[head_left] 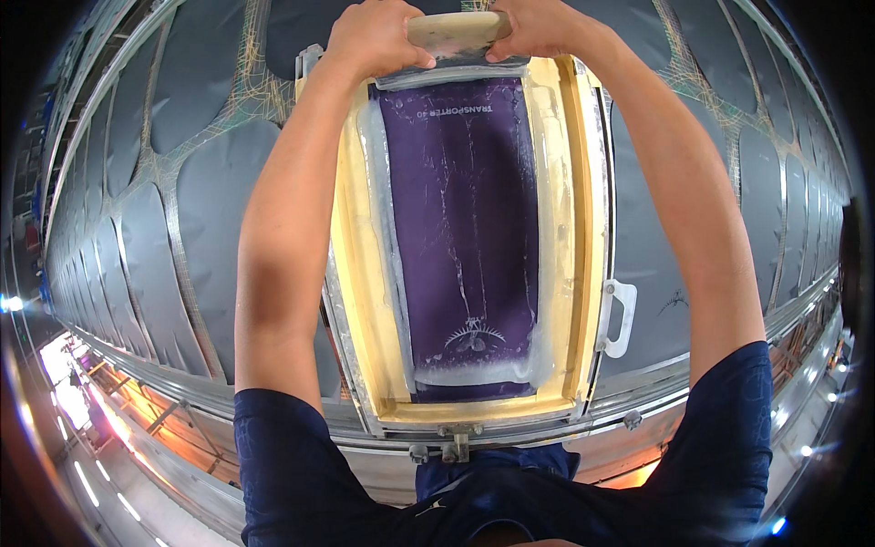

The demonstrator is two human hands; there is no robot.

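Observation:
At the far end of a printing screen, both my hands grip a wooden-handled squeegee (pixel 458 33). My left hand (pixel 376 38) is closed round its left end, and my right hand (pixel 540 31) round its right end, thumbs on the near side. Below the handle, the squeegee's grey, ink-smeared lower part meets the far edge of the purple mesh (pixel 465 210). The mesh carries small lettering at the far end and a fan-shaped emblem at the near end. Whitish ink streaks run along it. A pale yellow screen frame (pixel 358 319) surrounds the mesh, with whitish smears along its inner edges.
Dark grey cut fabric panels (pixel 223 228) lie in rows on the long table on both sides. A white handle (pixel 621 319) sticks out from the frame's right side. A metal rail (pixel 638 412) with bolts and a clamp (pixel 460 438) runs along the near table edge.

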